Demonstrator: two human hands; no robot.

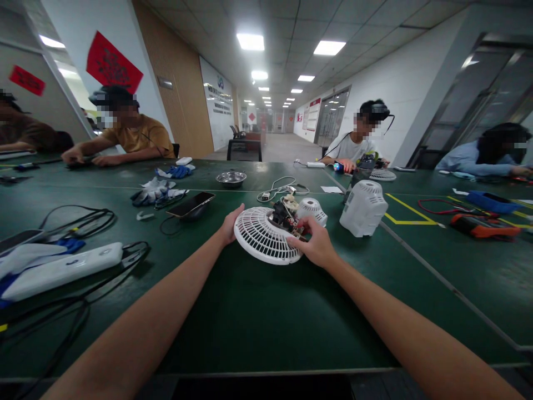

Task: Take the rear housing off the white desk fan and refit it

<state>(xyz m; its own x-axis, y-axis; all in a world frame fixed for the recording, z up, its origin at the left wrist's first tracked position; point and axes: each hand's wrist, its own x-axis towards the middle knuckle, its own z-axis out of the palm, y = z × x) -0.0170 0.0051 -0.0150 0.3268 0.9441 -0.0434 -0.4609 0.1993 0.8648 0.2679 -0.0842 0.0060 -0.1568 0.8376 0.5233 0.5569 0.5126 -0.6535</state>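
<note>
The white fan grille sits at the center of the frame, its slotted face upward, with a bared motor assembly and loose wiring at its far edge. The person's left hand is closed on the grille's left rim, its fingers mostly hidden. The right hand has its thumb against the right side and bent fingers beside the wiring; whether they pinch a wire or part, one cannot tell.

The likeliest trouble, as a judgement, is a strained wire: turning the grille while the right fingers hook the wiring could pull a lead loose. The motor assembly looks heavy for the light grille, so a slack left hold might let it tip. A push away from the person could knock the small white cover just behind the right hand, or snag the white cable beyond.

As for containers, a metal bowl stands on the worktop at upper center; its contents are too small to make out. The blue tray at right does not show clearly what it holds. The large white housing, right of center, hides its inside.
</note>
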